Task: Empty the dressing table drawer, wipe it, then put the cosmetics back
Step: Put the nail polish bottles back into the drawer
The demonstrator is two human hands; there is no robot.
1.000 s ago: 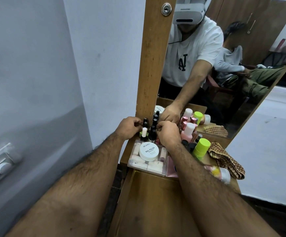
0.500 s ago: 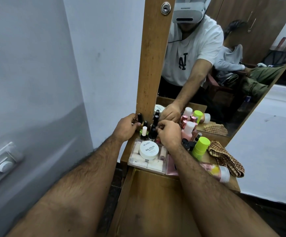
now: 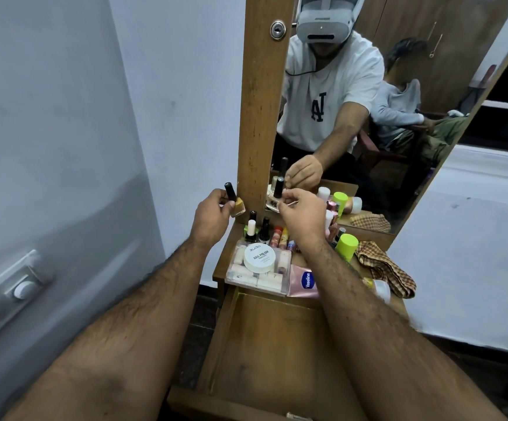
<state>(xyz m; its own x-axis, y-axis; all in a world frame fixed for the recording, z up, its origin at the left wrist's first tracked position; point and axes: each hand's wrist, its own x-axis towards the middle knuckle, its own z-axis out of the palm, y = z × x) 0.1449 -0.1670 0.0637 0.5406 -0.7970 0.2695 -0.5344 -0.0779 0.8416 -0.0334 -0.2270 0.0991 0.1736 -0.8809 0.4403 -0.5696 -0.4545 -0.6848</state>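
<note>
Both hands lifted off the cluttered tabletop (image 3: 220,270) by the grey wall. Left grip (image 3: 213,215) clamps a yellow polish bottle (image 3: 237,205); right grip (image 3: 302,215) pinches a black-capped bottle (image 3: 277,189), open drawer (image 3: 277,344) below.

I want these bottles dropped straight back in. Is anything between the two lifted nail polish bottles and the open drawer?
Partly. The clear box with the white jar sits at the tabletop edge between both bottles and the drawer; they must pass over it.
</note>
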